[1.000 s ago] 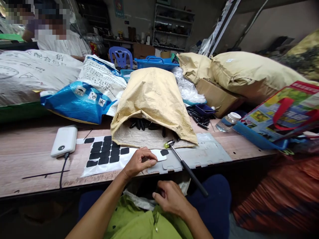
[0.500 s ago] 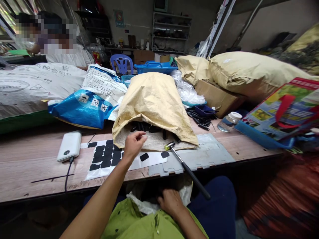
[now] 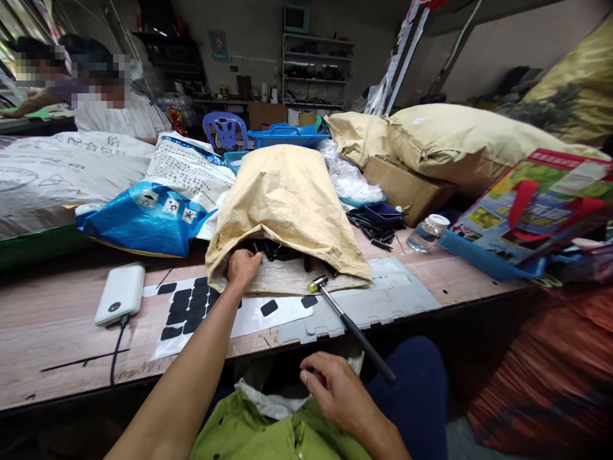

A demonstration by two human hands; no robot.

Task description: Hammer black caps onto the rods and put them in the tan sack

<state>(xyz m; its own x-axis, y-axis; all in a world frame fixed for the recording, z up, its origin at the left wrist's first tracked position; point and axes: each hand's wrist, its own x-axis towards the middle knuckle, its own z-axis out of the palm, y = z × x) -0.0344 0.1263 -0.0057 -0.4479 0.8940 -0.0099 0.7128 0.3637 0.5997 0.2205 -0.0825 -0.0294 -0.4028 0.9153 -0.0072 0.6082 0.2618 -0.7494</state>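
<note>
My left hand (image 3: 243,268) reaches into the mouth of a tan woven sack (image 3: 292,191). Its fingers are partly hidden there, beside black parts (image 3: 275,249) inside the sack, so its grip cannot be made out. My right hand (image 3: 332,390) hovers above my lap, fingers loosely curled and thumb apart, with nothing visible in it. Just ahead of it lies a mallet (image 3: 352,324); its yellow-tipped head rests by the sack's lip and its black handle juts over the table edge. Under my left forearm is a white sheet with black rounded stickers (image 3: 184,306).
A white power bank (image 3: 121,292) with a cable lies left. Printed sacks (image 3: 163,211) stand behind it. To the right are loose black parts (image 3: 376,233), a clear jar (image 3: 428,233), a cardboard box (image 3: 405,185) and a blue tray (image 3: 493,259). Two people sit at back left.
My left hand has moved forward into the sack's mouth. My right hand has risen from low in my lap, near the table edge. The view has shifted slightly.
</note>
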